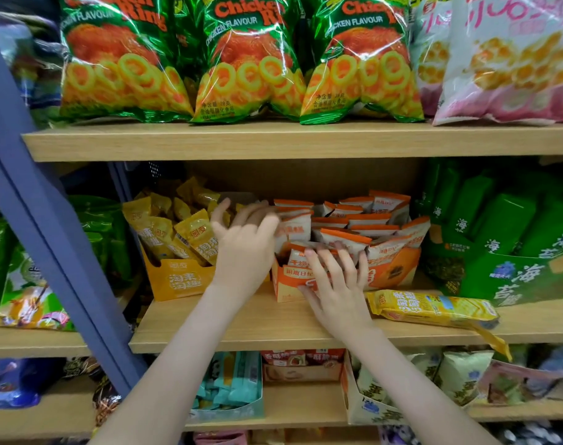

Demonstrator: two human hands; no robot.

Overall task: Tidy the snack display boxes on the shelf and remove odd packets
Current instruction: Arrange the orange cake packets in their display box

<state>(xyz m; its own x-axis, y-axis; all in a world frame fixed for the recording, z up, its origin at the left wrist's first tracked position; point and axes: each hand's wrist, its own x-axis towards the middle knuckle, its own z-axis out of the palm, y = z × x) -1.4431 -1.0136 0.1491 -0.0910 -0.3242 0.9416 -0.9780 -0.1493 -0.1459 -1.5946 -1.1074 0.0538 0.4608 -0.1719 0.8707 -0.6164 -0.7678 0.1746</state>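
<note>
Two display boxes stand side by side on the middle shelf (273, 329). The yellow box (177, 281) on the left holds yellow packets (196, 236); the orange box (392, 271) on the right holds orange-and-white packets (363, 220). My left hand (244, 242) hovers between the boxes, fingers spread and loosely curved near the left edge of the orange packets, holding nothing. My right hand (334, 284) rests with straight, spread fingers on the orange box's front and its front packets. A long yellow packet (434, 308) lies flat on the shelf to the right of my right hand.
A green box (511, 277) of green packets stands at the right of the same shelf. Green chicken-ring bags (248, 59) and pink bags (511, 59) fill the shelf above. A blue upright post (49, 220) runs down the left. More snack boxes sit on the shelf below.
</note>
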